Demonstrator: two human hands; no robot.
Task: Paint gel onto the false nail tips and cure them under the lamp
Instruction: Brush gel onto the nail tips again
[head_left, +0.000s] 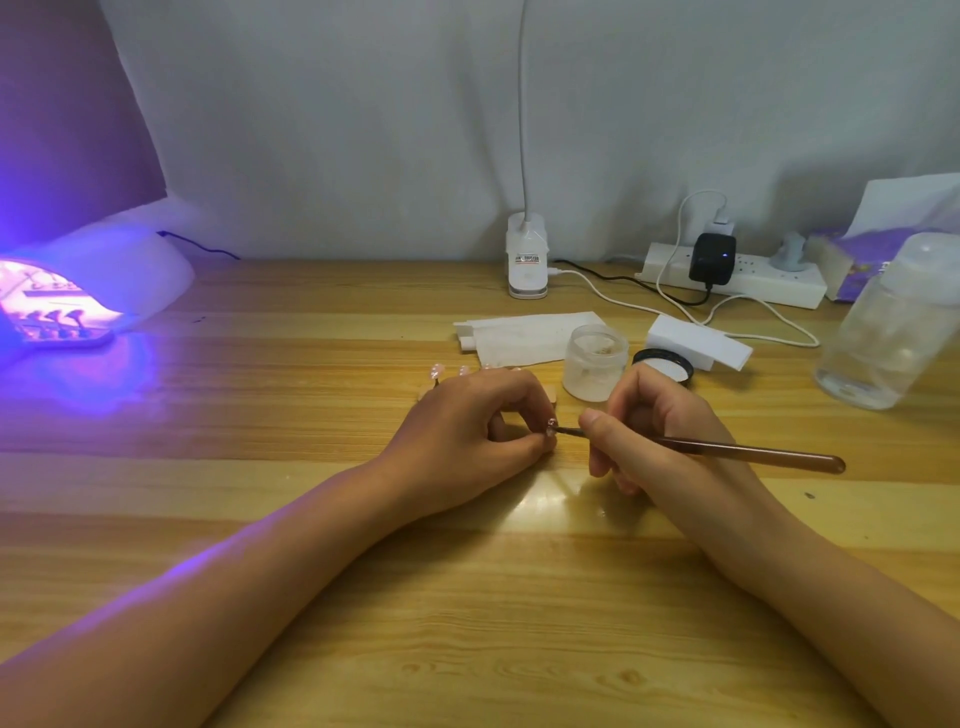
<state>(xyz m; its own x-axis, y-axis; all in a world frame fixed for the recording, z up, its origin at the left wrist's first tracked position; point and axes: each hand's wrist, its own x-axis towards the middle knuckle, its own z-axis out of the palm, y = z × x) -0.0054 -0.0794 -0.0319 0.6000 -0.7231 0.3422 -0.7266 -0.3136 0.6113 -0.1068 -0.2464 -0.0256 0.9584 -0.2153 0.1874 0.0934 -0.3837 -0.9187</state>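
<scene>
Pinched a small nail tip (550, 424) between fingers of the left hand (467, 421). Gripped the brush (753, 453) in the curled right hand (660, 431), bristles against that tip.

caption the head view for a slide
Left hand pinches a small pink false nail tip; right hand holds a brown-handled brush to it.
</scene>
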